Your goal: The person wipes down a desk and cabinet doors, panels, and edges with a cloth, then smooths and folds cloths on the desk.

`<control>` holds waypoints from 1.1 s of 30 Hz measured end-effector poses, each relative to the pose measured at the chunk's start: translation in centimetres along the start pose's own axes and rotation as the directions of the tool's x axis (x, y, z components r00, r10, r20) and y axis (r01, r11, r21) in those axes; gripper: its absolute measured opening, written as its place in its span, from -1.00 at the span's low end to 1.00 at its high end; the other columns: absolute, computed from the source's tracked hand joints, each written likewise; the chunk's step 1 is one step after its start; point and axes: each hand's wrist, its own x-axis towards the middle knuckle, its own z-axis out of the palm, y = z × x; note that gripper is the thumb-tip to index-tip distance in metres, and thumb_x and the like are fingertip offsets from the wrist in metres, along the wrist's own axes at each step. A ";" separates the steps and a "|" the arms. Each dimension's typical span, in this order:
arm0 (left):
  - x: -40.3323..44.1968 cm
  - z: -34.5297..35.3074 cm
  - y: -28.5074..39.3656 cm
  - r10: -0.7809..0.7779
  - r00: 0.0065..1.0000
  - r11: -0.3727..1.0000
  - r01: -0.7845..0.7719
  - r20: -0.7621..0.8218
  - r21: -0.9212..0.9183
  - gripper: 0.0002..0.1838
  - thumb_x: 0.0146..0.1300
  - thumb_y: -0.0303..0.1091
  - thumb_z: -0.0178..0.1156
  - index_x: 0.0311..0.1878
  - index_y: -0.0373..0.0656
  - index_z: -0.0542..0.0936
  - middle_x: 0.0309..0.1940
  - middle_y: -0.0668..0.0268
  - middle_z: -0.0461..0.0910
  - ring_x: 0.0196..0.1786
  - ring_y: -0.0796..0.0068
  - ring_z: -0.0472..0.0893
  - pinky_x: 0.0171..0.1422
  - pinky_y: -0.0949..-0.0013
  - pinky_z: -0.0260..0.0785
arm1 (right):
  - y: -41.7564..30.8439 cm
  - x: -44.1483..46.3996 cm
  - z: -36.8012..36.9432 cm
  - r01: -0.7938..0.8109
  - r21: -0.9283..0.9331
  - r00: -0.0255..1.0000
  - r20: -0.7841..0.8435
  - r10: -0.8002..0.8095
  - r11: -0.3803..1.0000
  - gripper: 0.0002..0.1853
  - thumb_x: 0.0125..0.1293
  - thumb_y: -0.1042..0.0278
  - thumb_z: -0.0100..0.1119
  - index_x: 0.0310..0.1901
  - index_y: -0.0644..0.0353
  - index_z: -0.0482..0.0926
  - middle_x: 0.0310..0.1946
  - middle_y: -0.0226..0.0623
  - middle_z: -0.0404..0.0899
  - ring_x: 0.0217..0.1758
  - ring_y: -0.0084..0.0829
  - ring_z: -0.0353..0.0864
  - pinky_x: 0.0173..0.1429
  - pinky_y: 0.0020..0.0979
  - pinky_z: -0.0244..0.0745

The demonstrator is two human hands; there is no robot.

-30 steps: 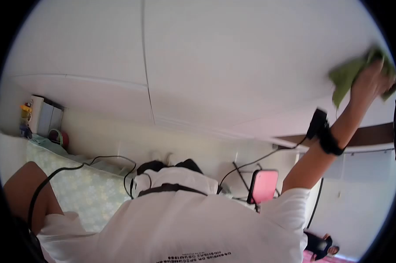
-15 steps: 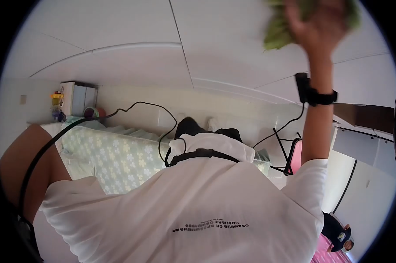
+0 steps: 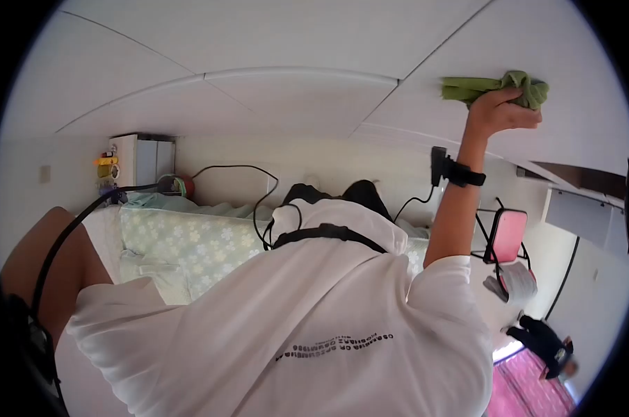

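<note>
My right hand is raised ahead on the right, its fingers closed around a bunched green cloth. A flap of the cloth sticks out to the left of the hand. The cloth lies against a large white panelled surface with thin dark seams. A black strap with a small device is on my right wrist, and a cable runs from it. Of my left arm only a bent part shows at the left edge; the left hand is out of view.
A bed with a green floral cover stands behind on the left, near a small cabinet. A black cable loops by my legs. On the right are a pink folding chair and, farther off, another person near a pink mat.
My right hand has come down and nearer with the cloth, which is now bunched rather than spread under the hand. My view has shifted, showing more of the chair and the other person.
</note>
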 end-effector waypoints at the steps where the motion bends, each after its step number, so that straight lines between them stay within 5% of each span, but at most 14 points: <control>1: -0.5 -0.6 -0.7 -0.005 1.000 1.000 0.005 -0.022 -0.030 -0.89 0.28 -0.46 0.12 -0.20 -0.26 0.58 -0.29 0.18 0.61 -0.30 0.32 0.57 -0.20 0.34 0.44 | 1.0 0.2 -0.2 0.013 0.050 1.000 0.027 -0.014 0.999 -0.63 0.38 0.30 0.00 -0.03 0.52 0.24 -0.04 0.25 0.27 0.07 0.13 0.30 0.23 0.08 0.17; 7: -6.6 -4.0 -1.5 -0.034 0.944 0.939 -0.083 -0.328 -0.335 -0.88 0.29 -0.44 0.11 -0.22 -0.27 0.58 -0.34 0.18 0.62 -0.35 0.34 0.57 -0.24 0.35 0.45 | 6.9 3.5 -2.4 -0.373 -0.137 0.921 0.063 0.384 0.918 -0.51 0.41 0.20 -0.04 0.00 0.63 0.26 -0.12 0.35 0.40 0.02 0.21 0.39 0.20 0.03 0.29; 9: -10.6 -3.6 -1.4 -0.085 0.936 0.895 -0.079 -0.342 -0.440 -0.88 0.29 -0.44 0.11 -0.22 -0.27 0.58 -0.35 0.18 0.62 -0.37 0.34 0.57 -0.26 0.36 0.45 | 13.1 1.7 -1.1 0.091 -0.339 0.983 0.180 -0.031 0.936 -0.51 0.39 0.20 -0.05 -0.07 0.66 0.32 -0.12 0.39 0.39 -0.01 0.24 0.39 0.22 0.07 0.27; 11: -16.6 -1.2 -1.3 -0.180 0.967 0.858 0.067 -0.178 -0.509 -0.88 0.29 -0.44 0.10 -0.23 -0.28 0.58 -0.37 0.18 0.62 -0.38 0.35 0.57 -0.27 0.36 0.45 | 17.4 -3.5 1.7 0.255 -0.483 0.960 0.231 -0.159 0.838 -0.54 0.37 0.25 -0.05 -0.12 0.69 0.34 -0.13 0.42 0.36 -0.01 0.27 0.35 0.21 0.10 0.24; 12: -19.6 -0.2 -1.3 -0.207 0.978 0.853 0.178 -0.005 -0.490 -0.88 0.29 -0.44 0.10 -0.23 -0.28 0.58 -0.37 0.18 0.62 -0.39 0.35 0.57 -0.28 0.36 0.45 | 13.4 -6.7 1.4 0.226 -0.478 0.942 0.330 -0.065 0.849 -0.56 0.35 0.31 -0.08 -0.10 0.73 0.32 -0.11 0.46 0.32 0.01 0.26 0.31 0.21 0.14 0.19; 14: -23.6 1.5 -0.5 -0.161 0.877 0.952 0.259 0.453 -0.163 -0.89 0.22 -0.53 0.14 -0.18 -0.24 0.55 -0.34 0.15 0.61 -0.24 0.24 0.60 -0.11 0.27 0.45 | 8.4 -11.8 2.7 -0.164 -0.136 0.966 0.178 0.187 0.977 -0.55 0.35 0.35 -0.13 -0.05 0.78 0.27 -0.09 0.46 0.28 0.03 0.25 0.25 0.24 0.14 0.12; 15: -25.2 2.0 -0.7 -0.154 0.790 0.953 0.278 0.593 -0.122 -0.81 0.13 -0.59 0.16 -0.17 -0.22 0.59 -0.26 0.12 0.62 -0.14 0.21 0.60 0.02 0.25 0.43 | 7.4 -14.5 2.7 -0.028 -0.291 0.942 0.312 0.123 0.956 -0.56 0.36 0.39 -0.13 -0.03 0.79 0.24 -0.09 0.48 0.28 0.04 0.28 0.23 0.23 0.13 0.12; 17: -26.6 2.1 -1.4 -0.108 0.766 0.977 0.201 0.633 -0.077 -0.77 0.12 -0.58 0.17 -0.12 -0.20 0.60 -0.16 0.15 0.61 -0.05 0.18 0.58 0.12 0.20 0.38 | 4.4 -18.3 2.7 -0.139 -0.052 0.919 0.365 0.148 0.989 -0.65 0.35 0.47 -0.07 0.01 0.64 0.27 -0.01 0.43 0.30 0.12 0.25 0.25 0.28 0.12 0.10; 18: -26.9 1.8 -1.9 -0.083 0.728 0.992 0.124 0.681 -0.012 -0.73 0.12 -0.58 0.18 -0.08 -0.19 0.60 -0.06 0.19 0.60 0.04 0.14 0.56 0.21 0.15 0.33 | 2.0 -18.9 2.5 -0.492 0.106 0.829 0.361 0.428 0.864 -0.64 0.36 0.41 -0.04 0.03 0.57 0.26 -0.02 0.36 0.36 0.15 0.24 0.30 0.31 0.09 0.13; 19: -27.4 1.4 -2.7 -0.058 0.730 0.993 0.115 0.681 -0.039 -0.73 0.12 -0.58 0.18 -0.08 -0.19 0.60 -0.06 0.19 0.60 0.04 0.14 0.56 0.21 0.15 0.33 | 0.8 -18.0 1.7 -0.494 0.101 0.834 0.335 0.438 0.864 -0.64 0.36 0.41 -0.04 0.03 0.57 0.26 -0.02 0.36 0.36 0.15 0.24 0.30 0.31 0.09 0.13; 21: -28.0 0.9 -4.3 -0.203 0.710 0.978 0.174 0.675 0.112 -0.64 0.13 -0.54 0.18 0.05 -0.15 0.59 0.09 0.17 0.53 0.19 0.14 0.47 0.31 0.09 0.25 | -0.3 -15.5 0.5 -0.755 0.037 0.612 0.400 0.682 0.655 -0.61 0.36 0.37 -0.01 0.03 0.55 0.23 -0.04 0.35 0.42 0.13 0.26 0.40 0.28 0.03 0.24; 25: -28.9 -0.1 -5.8 -0.278 0.625 0.959 0.141 0.730 0.245 -0.55 0.15 -0.52 0.16 0.17 -0.13 0.54 0.12 0.14 0.51 0.23 0.10 0.45 0.33 0.09 0.24 | 15.6 -9.7 2.4 -0.512 -0.151 0.772 0.350 0.530 0.845 -0.58 0.30 0.42 0.02 0.08 0.50 0.20 -0.03 0.30 0.46 0.07 0.15 0.53 0.23 -0.07 0.39; 29: -29.3 -0.2 -6.7 -0.317 0.560 0.947 0.137 0.766 0.291 -0.48 0.19 -0.43 0.15 0.27 -0.16 0.44 0.16 0.09 0.47 0.25 0.04 0.42 0.42 -0.08 0.13 | 20.2 -3.2 -0.3 -0.691 0.287 0.715 0.405 0.570 0.663 -0.60 0.27 0.53 -0.11 0.15 0.37 0.27 0.01 -0.07 0.46 0.09 -0.21 0.47 0.22 -0.24 0.40; 33: -30.7 0.2 -8.2 -0.413 0.512 0.904 0.131 0.753 0.407 -0.47 0.20 -0.32 0.16 0.26 -0.21 0.40 0.19 0.03 0.45 0.28 0.00 0.40 0.47 -0.24 0.00 | 19.1 -5.7 -0.8 -0.820 0.319 0.569 0.549 0.613 0.475 -0.71 0.39 0.51 -0.16 0.13 0.26 0.33 0.04 -0.21 0.46 0.05 -0.30 0.49 0.11 -0.20 0.48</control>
